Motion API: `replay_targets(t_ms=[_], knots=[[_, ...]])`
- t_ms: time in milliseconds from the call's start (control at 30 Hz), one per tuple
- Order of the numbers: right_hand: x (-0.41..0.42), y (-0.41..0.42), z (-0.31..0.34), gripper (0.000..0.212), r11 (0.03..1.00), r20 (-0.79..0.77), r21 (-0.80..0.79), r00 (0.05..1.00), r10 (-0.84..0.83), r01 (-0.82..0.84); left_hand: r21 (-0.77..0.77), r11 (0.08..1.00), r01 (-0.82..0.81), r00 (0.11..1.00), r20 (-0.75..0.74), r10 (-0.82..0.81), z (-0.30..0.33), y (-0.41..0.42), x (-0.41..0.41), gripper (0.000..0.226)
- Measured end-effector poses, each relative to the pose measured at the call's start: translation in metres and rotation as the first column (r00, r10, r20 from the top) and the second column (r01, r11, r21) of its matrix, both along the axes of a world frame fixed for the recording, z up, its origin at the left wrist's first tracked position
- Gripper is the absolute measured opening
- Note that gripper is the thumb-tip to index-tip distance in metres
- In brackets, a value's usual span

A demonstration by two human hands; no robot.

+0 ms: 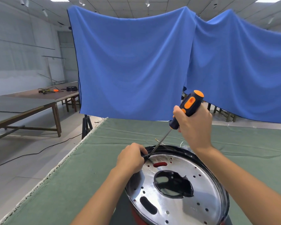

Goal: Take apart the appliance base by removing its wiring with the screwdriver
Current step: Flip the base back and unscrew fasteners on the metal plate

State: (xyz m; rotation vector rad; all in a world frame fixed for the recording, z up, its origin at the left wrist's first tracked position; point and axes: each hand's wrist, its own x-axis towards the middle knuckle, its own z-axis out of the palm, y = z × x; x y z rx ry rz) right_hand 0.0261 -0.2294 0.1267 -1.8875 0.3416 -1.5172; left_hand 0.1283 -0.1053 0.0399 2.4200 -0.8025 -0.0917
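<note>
One appliance base (177,189) lay nearest the camera, bottom up, on the green-covered table (88,168). Its chrome plate (201,192) showed one large central opening, two oblong slots (one showing red, one dark) and many small holes. A black rim ringed the plate; a red housing showed at the lower edge.

One screwdriver (187,108), black and orange, was in use. Its shaft sloped down and left, with the tip at the far-left rim of the base, just beside the left hand.

Two hands were in view. The left hand (131,159) rested on the rim, its fingers curled over the black edge and gripping it. The right hand (194,125) was raised above the base, its fingers wrapped round the screwdriver handle, thumb on the near side. Both forearms reached in from the bottom edge.

Thin wire ends (157,140) showed just beyond the rim, near the shaft.

Two blue cloths (133,62) hung behind the table.
</note>
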Motion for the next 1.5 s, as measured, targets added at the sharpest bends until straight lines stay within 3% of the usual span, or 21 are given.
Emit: replay_targets(t_ms=[433, 600, 733, 867, 1067, 1133, 1200, 1300, 1367, 1500], knots=[[-0.001, -0.012, -0.001, 0.023, 0.996, -0.035, 0.085, 0.999, 0.01, -0.007, 0.062, 0.997, 0.055, 0.998, 0.026, -0.056, -0.001, -0.001, -0.001, 0.049], [0.008, -0.005, 0.015, 0.022, 0.999, -0.17, 0.019, 0.985, 0.035, -0.032, 0.079, 0.994, 0.072, 0.995, 0.057, -0.076, -0.001, -0.001, -0.001, 0.052], [0.026, 0.006, 0.04, 0.018, 0.991, -0.395, 0.017, 0.91, 0.126, -0.129, 0.087, 0.994, 0.071, 0.995, 0.071, -0.077, -0.002, -0.002, -0.002, 0.049], [0.039, 0.018, 0.055, 0.01, 0.974, -0.537, 0.086, 0.814, 0.221, -0.207, -0.038, 0.995, 0.098, 0.991, 0.1, -0.093, 0.001, -0.009, -0.003, 0.016], [0.032, 0.016, 0.079, 0.028, 0.974, -0.694, 0.175, 0.684, 0.225, -0.143, -0.132, 0.99, 0.057, 0.995, 0.093, -0.045, 0.006, -0.013, -0.002, 0.034], [0.03, 0.017, 0.093, 0.037, 0.998, -0.69, 0.05, 0.721, 0.061, -0.037, -0.123, 0.991, 0.05, 0.992, 0.124, -0.034, 0.004, -0.013, -0.002, 0.037], [0.032, 0.021, 0.105, 0.039, 0.974, -0.657, -0.204, 0.723, -0.214, 0.103, -0.118, 0.992, 0.048, 0.991, 0.129, -0.033, 0.005, -0.014, -0.003, 0.035], [0.04, 0.033, 0.111, 0.046, 0.825, -0.635, -0.544, 0.565, -0.526, 0.156, -0.131, 0.99, 0.045, 0.993, 0.116, -0.03, 0.007, -0.013, -0.005, 0.036], [0.047, 0.04, 0.112, 0.051, 0.751, -0.626, -0.648, 0.473, -0.62, 0.126, -0.139, 0.989, 0.042, 0.993, 0.111, -0.027, 0.007, -0.012, -0.005, 0.037], [0.058, 0.048, 0.123, 0.046, 0.722, -0.654, -0.687, 0.364, -0.664, 0.082, -0.127, 0.99, 0.053, 0.993, 0.115, -0.038, 0.006, -0.011, -0.006, 0.04]])
